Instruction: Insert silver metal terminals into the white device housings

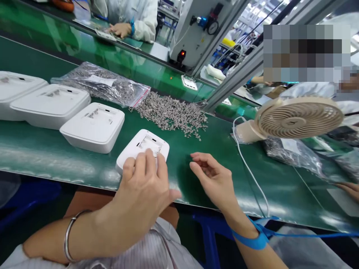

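A white plastic housing (127,157) with rounded corners and a rectangular recess on top lies in front of me on the green work surface. My left hand (148,186) is over it, fingertips touching the top by the recess and thumb stretched out to the side. The fingers cover part of the recess. To the right, apart from the housing, my right hand (213,175) hovers with fingers loosely curled and a small gap between thumb and forefinger; nothing shows in it. Behind the housing spreads a heap of small metal parts (171,114), perhaps springs or clips.
More white housings (94,125) stand in a row at left. A clear bag (101,84) of metal parts lies behind them. On the right are a beige fan (297,119) and its white cable (248,168). A blue strap cord (311,235) trails from my right wrist. Co-workers sit across and at right.
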Available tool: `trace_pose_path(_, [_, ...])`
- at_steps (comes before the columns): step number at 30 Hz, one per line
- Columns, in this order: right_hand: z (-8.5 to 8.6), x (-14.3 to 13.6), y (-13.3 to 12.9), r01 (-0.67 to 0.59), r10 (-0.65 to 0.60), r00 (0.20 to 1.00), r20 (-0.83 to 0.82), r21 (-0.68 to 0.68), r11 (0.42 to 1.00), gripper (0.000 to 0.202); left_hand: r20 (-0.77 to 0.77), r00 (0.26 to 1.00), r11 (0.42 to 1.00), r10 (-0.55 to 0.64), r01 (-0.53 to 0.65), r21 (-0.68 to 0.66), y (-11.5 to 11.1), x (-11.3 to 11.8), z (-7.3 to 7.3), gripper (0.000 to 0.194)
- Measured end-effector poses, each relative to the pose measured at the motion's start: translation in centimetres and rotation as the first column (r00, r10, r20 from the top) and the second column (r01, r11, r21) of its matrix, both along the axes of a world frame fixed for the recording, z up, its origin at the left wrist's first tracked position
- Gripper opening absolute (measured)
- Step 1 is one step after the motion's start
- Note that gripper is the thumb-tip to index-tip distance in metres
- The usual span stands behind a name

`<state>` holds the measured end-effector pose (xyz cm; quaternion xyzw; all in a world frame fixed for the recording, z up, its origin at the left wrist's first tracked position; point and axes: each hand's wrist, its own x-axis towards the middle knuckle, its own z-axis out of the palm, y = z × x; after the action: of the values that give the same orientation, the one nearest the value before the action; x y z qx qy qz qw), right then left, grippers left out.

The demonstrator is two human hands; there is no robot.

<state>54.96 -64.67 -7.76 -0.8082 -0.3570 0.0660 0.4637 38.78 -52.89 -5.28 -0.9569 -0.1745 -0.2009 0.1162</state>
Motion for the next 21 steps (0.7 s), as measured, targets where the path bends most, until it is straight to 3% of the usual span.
trace_pose_path(2, [-0.2, 0.0, 0.1, -0.021, 0.021, 0.999, 0.031, -0.011, 1.0, 0.01, 0.004, 0.996, 0.995, -0.084, 0.084, -0.051, 1.0, -0.1, -0.4, 0.049])
trace_pose_path(3, [-0.3, 0.0, 0.1, -0.031, 0.032, 0.998, 0.047, -0.014, 0.999, 0.01, 0.002, 0.997, 0.995, -0.072, 0.072, -0.063, 1.6, -0.1, -0.7, 0.047])
trace_pose_path(7, [-0.5, -0.1, 0.2, -0.082, 0.083, 0.991, 0.109, -0.017, 0.997, 0.009, -0.029, 0.992, 0.988, 0.124, -0.126, -0.093, 4.1, 0.2, -1.2, 0.052])
trace_pose_path(15, [-0.7, 0.0, 0.3, -0.128, 0.13, 0.974, 0.184, -0.025, 0.991, 0.007, -0.146, 0.926, 0.929, 0.347, -0.361, -0.079, 8.3, -0.6, -0.1, 0.049])
trace_pose_path(21, [-0.4, 0.3, 0.6, -0.132, 0.138, 0.974, 0.181, -0.047, 0.99, 0.008, -0.041, 0.859, 0.85, 0.51, -0.511, -0.129, 10.2, -1.4, -0.2, 0.045])
